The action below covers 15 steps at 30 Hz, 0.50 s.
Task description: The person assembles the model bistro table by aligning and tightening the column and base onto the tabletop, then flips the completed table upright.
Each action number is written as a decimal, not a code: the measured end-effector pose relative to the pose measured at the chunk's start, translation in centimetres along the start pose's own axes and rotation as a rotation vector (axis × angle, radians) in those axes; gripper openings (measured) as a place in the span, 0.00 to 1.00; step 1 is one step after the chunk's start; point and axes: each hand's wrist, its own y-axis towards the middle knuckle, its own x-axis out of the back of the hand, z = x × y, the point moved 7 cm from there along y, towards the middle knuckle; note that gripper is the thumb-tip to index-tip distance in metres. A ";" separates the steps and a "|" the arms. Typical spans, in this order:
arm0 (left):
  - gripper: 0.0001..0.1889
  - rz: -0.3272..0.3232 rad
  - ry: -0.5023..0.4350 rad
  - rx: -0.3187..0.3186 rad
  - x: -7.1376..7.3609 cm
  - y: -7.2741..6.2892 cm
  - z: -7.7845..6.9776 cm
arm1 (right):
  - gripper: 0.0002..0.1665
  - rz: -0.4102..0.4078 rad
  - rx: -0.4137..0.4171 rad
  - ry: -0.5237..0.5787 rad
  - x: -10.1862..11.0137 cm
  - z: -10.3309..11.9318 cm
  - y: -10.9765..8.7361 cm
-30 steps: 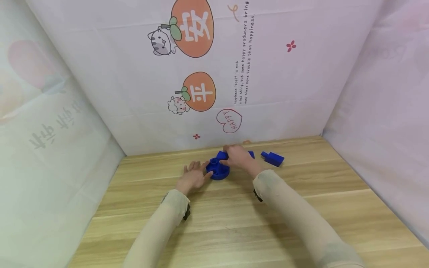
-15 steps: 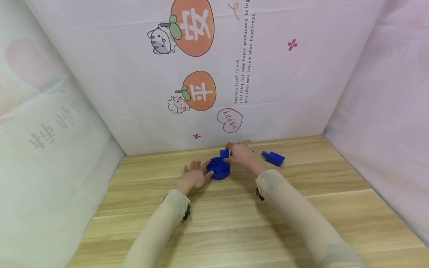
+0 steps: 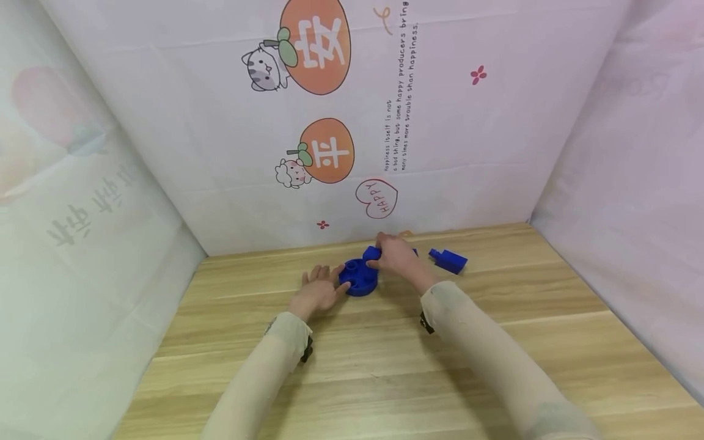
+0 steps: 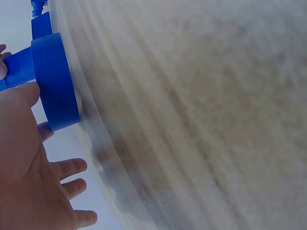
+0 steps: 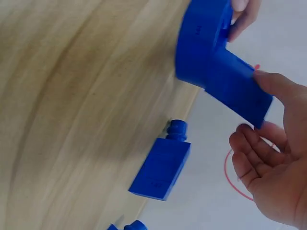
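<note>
A round blue base (image 3: pixel 360 287) with raised sockets lies flat on the table. My left hand (image 3: pixel 316 290) holds it at its left rim between thumb and index finger, the other fingers spread apart. With thumb and index finger my right hand (image 3: pixel 396 255) pinches a blue rectangular block (image 3: pixel 371 253) at the base's back right edge. In the right wrist view this block (image 5: pixel 237 91) slants up out of the round base (image 5: pixel 199 43); its lower end is hidden there. The remaining fingers of the right hand (image 5: pixel 278 158) are loosely curled, touching nothing.
Right of the base lies a blue block with a ridged round neck (image 3: pixel 448 260). A similar necked block (image 5: pixel 160 165) is mostly behind my right hand in the head view. A printed white cloth wall (image 3: pixel 440 195) rises at the table's (image 3: pixel 363 373) back edge.
My right hand has shifted slightly right and back, and the pinched block has turned and moved right with it. The left hand and round base have stayed put.
</note>
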 end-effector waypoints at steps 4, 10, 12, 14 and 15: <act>0.34 -0.006 0.015 0.003 -0.1 0.1 0.1 | 0.34 0.022 -0.005 0.027 -0.3 -0.1 -0.2; 0.34 -0.010 0.016 -0.001 -0.1 0.1 0.1 | 0.35 0.036 0.115 -0.068 -0.3 0.8 -0.4; 0.34 -0.010 0.010 -0.004 -0.1 0.1 0.0 | 0.32 0.022 0.093 -0.084 -0.2 0.7 -0.4; 0.34 -0.009 0.005 -0.009 0.0 0.0 -0.1 | 0.30 0.005 0.060 -0.090 -0.1 0.4 -0.4; 0.34 -0.007 0.002 -0.010 -0.1 0.1 -0.1 | 0.30 -0.002 0.044 -0.087 -0.1 0.3 -0.4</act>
